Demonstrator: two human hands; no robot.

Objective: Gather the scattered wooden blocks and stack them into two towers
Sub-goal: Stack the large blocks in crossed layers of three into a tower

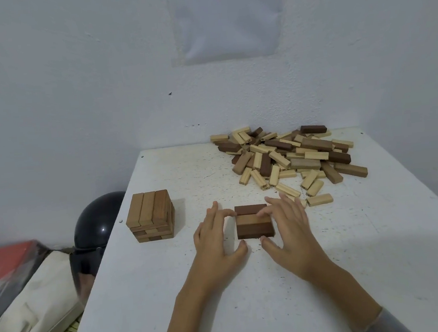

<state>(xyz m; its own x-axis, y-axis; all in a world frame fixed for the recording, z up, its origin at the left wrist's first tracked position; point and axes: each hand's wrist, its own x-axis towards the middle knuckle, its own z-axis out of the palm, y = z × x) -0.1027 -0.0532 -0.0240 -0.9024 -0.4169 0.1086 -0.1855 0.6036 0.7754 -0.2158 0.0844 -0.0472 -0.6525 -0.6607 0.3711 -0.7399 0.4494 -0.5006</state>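
On the white table (353, 260), left hand (214, 240) and right hand (289, 228) press straight fingers against one row of three blocks (253, 227). One tower (151, 216) stands at nine o'clock, one pile (291, 157) at one o'clock.

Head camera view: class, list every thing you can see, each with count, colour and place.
block tower: one, several layers, light brown, table's left edge.
three-block layer: one, dark and mid brown, between the hands.
loose blocks: one pile, too many to count, pale and dark brown, table's far right.
table: one, white, against the wall.
helmet: one, black, left of the table.
paper sheet: one, white, on the wall.
cloth: one, cream, lower left.
left hand: one, open, touching the layer's left side.
right hand: one, open, fingers on the layer's right side.
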